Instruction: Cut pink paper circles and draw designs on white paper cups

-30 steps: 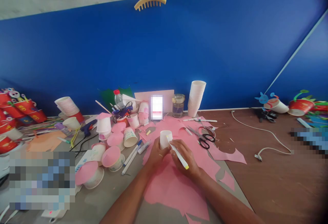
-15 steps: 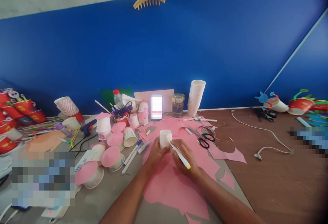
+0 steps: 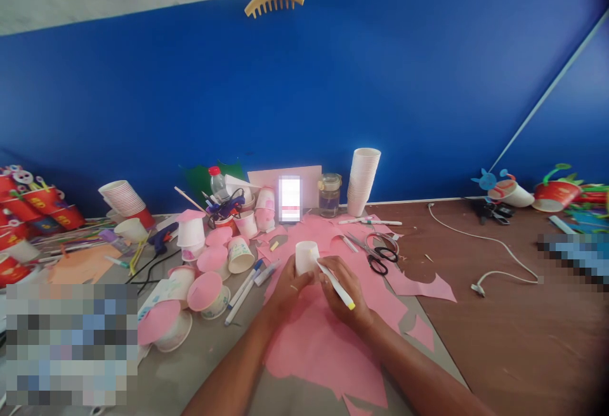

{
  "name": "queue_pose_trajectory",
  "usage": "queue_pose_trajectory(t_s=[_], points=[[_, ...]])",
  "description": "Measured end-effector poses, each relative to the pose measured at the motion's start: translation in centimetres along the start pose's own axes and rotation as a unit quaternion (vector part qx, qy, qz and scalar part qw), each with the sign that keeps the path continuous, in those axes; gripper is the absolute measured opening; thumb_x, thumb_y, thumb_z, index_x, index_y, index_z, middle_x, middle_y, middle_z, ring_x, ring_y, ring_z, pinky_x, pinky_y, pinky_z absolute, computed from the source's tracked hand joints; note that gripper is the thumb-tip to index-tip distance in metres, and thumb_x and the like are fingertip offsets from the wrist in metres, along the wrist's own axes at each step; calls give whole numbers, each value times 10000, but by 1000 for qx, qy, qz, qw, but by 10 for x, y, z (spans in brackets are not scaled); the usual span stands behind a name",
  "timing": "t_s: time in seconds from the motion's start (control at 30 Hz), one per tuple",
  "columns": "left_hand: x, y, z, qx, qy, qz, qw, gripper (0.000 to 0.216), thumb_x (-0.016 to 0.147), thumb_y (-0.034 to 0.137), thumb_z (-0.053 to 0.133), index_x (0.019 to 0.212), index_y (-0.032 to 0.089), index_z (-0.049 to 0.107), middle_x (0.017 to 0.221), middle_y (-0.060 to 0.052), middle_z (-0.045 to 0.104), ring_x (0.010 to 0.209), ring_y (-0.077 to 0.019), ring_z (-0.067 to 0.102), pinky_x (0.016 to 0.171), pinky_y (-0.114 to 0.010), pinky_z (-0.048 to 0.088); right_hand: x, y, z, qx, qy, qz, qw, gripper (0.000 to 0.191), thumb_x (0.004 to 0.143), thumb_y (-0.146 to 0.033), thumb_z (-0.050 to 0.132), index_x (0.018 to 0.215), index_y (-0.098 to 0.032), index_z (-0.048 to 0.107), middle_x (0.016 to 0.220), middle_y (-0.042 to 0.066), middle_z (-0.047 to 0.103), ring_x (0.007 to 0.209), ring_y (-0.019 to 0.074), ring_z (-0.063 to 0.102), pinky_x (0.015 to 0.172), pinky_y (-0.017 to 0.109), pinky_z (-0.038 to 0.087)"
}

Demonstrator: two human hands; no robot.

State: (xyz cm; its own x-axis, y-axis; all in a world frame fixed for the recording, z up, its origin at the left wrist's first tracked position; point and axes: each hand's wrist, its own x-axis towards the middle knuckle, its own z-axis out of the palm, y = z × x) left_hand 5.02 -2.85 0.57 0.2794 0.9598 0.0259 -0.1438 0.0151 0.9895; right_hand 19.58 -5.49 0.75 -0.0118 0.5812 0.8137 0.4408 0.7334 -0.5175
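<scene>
My left hand [image 3: 288,283] is wrapped round a small white paper cup [image 3: 306,256] held upside down over the pink paper sheet [image 3: 318,340]. My right hand [image 3: 343,292] grips a white marker with a yellow end [image 3: 337,285], its tip resting against the cup's side. Both hands sit close together at the middle of the table.
Scissors [image 3: 379,257] lie right of the hands. A tall stack of white cups [image 3: 363,180], a glass jar [image 3: 330,195] and a lit phone [image 3: 290,198] stand at the back. Pink-lidded cups [image 3: 206,292] and markers [image 3: 245,286] crowd the left. A white cable [image 3: 495,264] runs on the right.
The hands, cup and marker stay almost still; the marker's angle on the cup has shifted slightly.
</scene>
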Motion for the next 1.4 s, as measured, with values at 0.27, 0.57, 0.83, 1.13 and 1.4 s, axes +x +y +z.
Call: queue_pose_trajectory(t_s=[0.27,0.57,0.83,1.13,1.4], points=[[-2,3,1,-55,-4,-24,998,412,741,315,658,1116,168,570,1053,-95,636,994,-261,575,873,-374,440,1,1,-1,6,15,22,1000,216,901,-170,457,1098,-209,537,911,72,620,834,198,619,710,333,536],[-2,10,4,-112,-49,-11,992,407,736,302,648,1121,184,585,1015,-85,656,988,-257,589,885,-368,439,4,-5,-4,13,11,26,1000,186,903,-185,450,1057,-213,550,872,65,630,780,195,627,667,323,532],[-3,9,4,-131,-39,-7,991,370,767,259,622,1123,170,576,969,-73,649,910,-226,598,842,-352,450,2,-9,-3,48,-6,0,999,252,895,-147,452,1125,-219,524,908,68,621,803,192,614,693,333,535],[-3,9,4,-64,-11,-11,998,310,743,305,679,1004,166,588,977,-62,637,938,-233,582,838,-349,451,1,-6,0,14,-41,-37,998,306,875,-141,482,1167,-232,512,948,82,641,873,219,612,753,399,549],[-1,2,0,-58,-2,-8,998,317,749,280,664,1036,167,598,973,-60,640,931,-228,582,851,-358,448,0,-5,1,28,-26,-16,999,293,881,-136,457,1149,-233,525,926,75,640,827,204,617,697,347,549]])
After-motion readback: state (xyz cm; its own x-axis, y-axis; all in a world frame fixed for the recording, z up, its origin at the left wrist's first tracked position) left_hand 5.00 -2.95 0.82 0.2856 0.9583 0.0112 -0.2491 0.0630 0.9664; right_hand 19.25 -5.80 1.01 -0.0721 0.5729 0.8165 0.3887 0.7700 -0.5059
